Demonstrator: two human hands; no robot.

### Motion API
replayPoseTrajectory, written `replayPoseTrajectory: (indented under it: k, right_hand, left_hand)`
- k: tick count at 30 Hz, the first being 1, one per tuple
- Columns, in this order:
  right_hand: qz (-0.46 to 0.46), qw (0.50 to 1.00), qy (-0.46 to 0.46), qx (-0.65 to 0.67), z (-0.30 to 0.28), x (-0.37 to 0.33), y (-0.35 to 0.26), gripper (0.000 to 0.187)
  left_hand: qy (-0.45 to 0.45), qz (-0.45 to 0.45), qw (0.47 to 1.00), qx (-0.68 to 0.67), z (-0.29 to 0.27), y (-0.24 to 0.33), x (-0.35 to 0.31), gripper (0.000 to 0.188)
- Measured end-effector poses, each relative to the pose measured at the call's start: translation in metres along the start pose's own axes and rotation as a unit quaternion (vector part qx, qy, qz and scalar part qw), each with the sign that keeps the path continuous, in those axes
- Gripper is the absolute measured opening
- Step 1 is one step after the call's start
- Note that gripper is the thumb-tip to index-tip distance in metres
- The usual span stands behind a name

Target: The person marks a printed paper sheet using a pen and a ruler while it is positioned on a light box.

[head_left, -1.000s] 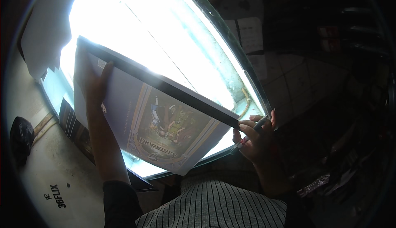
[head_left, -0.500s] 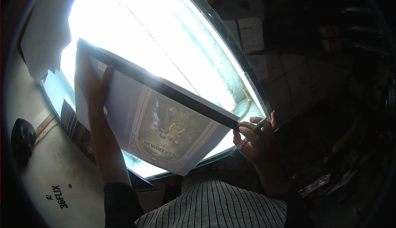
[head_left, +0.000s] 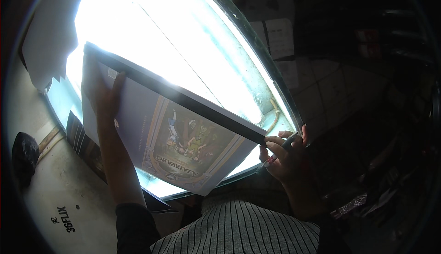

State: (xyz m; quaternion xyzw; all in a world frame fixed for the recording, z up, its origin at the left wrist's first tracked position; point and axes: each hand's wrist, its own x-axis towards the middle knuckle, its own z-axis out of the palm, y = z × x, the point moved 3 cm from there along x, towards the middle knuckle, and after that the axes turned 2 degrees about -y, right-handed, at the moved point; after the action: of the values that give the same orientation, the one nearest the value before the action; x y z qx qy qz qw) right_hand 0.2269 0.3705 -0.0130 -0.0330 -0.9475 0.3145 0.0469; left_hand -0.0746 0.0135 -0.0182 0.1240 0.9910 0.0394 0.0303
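Observation:
A large printed sheet (head_left: 133, 120), pale with a black strip (head_left: 183, 98) along its far edge and a colourful illustrated panel (head_left: 193, 139), is held tilted over a bright light table (head_left: 151, 33). At its left end my left hand (head_left: 104, 93) grips it with the thumb on the front; the other fingers are partly hidden in shadow. The strip's right end is pinched by the fingers of my right hand (head_left: 282, 155). A slim pen-like tool (head_left: 290, 139) also lies between those fingers; its exact kind is unclear.
The light table has a dark raised frame (head_left: 257, 40) and a bent brownish stick or cord (head_left: 275, 116) at its right corner. White paper (head_left: 48, 38) overhangs its left side. Farther left are a dark wrapped bundle (head_left: 25, 153) and a printed dark strip (head_left: 85, 146). The right side is dim.
The printed sheet and my left hand have shifted very slightly to the left. Both hands keep the same grip.

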Motion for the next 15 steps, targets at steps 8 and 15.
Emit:
replayPoseTrajectory:
  k: [8, 15]
  right_hand:
    - [0.007, 1.0, 0.013, -0.002, 0.0, 0.002, -0.0014, 0.027]
    - [0.008, 1.0, 0.022, -0.003, 0.0014, 0.0024, -0.0034, 0.028]
  left_hand:
    - [0.003, 0.0, 1.0, 0.001, 0.0006, -0.0011, 0.0001, 0.09]
    - [0.01, 0.002, 1.0, 0.004, 0.0004, -0.0026, 0.0003, 0.091]
